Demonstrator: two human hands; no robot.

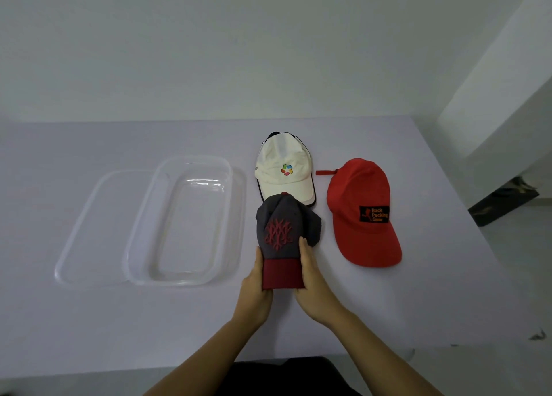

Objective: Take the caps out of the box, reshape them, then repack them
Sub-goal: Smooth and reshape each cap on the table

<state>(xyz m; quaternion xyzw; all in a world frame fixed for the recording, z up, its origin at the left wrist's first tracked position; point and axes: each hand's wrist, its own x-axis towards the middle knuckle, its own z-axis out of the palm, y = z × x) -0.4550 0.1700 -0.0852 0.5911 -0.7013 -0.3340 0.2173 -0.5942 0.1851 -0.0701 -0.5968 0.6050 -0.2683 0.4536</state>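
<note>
While left grip (256, 289) pinches the grey cap (280, 231), right grip (315, 288) does likewise.

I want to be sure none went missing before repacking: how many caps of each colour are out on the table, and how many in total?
white cap: 1
red cap: 1
grey cap, dark red brim: 1
Total: 3 caps, none in the clear box

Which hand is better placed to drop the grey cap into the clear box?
Left: the left hand holds the grey cap on the side facing the clear box; the right hand is farther.
</note>
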